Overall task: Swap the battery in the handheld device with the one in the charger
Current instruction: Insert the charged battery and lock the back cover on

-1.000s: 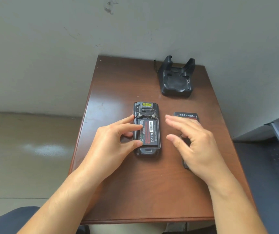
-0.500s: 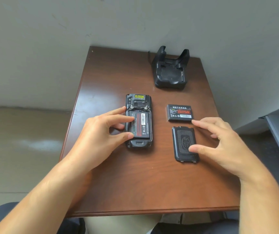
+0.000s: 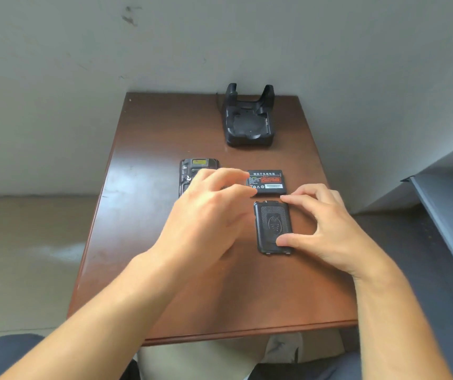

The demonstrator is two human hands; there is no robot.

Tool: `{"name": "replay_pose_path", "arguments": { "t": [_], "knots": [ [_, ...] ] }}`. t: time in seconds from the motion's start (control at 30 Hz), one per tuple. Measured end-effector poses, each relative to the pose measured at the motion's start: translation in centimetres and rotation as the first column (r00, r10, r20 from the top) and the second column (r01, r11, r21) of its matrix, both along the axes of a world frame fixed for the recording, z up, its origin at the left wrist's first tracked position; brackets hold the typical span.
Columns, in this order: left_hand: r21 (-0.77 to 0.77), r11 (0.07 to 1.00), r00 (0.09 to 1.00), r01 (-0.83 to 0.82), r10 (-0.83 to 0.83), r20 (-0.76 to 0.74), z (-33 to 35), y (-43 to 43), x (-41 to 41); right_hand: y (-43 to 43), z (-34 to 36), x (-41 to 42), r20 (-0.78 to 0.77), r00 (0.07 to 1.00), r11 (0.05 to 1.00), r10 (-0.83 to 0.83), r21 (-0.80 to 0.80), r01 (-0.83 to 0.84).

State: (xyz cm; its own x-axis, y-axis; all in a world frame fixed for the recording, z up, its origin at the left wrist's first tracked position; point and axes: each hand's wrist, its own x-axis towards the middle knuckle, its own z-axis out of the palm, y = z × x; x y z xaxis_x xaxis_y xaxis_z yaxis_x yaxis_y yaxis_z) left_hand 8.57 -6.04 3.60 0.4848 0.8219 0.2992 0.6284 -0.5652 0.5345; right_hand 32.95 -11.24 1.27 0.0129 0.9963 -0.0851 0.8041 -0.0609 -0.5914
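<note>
Pinching one cover [image 3: 270, 220], right hand [image 3: 329, 231]; one battery [image 3: 268, 182]

Brown table [image 3: 143, 215] bears charger [image 3: 248, 124], handheld device [image 3: 198, 164], battery [image 3: 268, 182], back cover [image 3: 272, 220].

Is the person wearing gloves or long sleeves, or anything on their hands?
No gloves. The left hand and right hand are bare, with no rings, and both forearms are bare too: no sleeves, watch or bracelet in view.
</note>
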Motion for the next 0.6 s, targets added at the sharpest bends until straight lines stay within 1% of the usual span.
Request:
{"name": "replay_pose_path", "arguments": {
  "t": [0.13, 0.2, 0.3, 0.37, 0.5, 0.6],
  "knots": [
    [-0.083, 0.996, 0.959, 0.041, -0.063, -0.278, -0.4, 0.2, 2.5, -0.2, -0.3, 0.0, -0.019, 1.000, 0.999, -0.008, 0.034, 0.008],
    [-0.110, 0.991, 0.930, 0.077, -0.111, -0.351, -0.4, 0.4, 2.8, -0.2, -0.3, 0.0, -0.018, 1.000, 0.999, -0.006, 0.041, 0.007],
    [-0.151, 0.982, 0.911, 0.114, -0.164, -0.379, -0.3, 0.4, 2.9, -0.2, -0.3, 0.1, -0.028, 1.000, 0.999, -0.007, 0.039, 0.008],
    [-0.152, 0.980, 0.892, 0.128, -0.180, -0.415, -0.4, 0.3, 2.8, -0.2, -0.3, 0.0, -0.027, 1.000, 0.999, -0.005, 0.034, 0.006],
    [-0.126, 0.980, 0.871, 0.152, -0.193, -0.452, -1.2, 0.1, 2.6, -0.3, -0.3, 0.0, -0.015, 1.000, 0.999, -0.007, 0.033, 0.007],
    [-0.088, 0.985, 0.873, 0.150, -0.174, -0.455, -1.5, -0.2, 2.4, -0.2, -0.1, 0.0, -0.008, 1.000, 1.000, -0.020, 0.021, 0.020]
  ]
}}
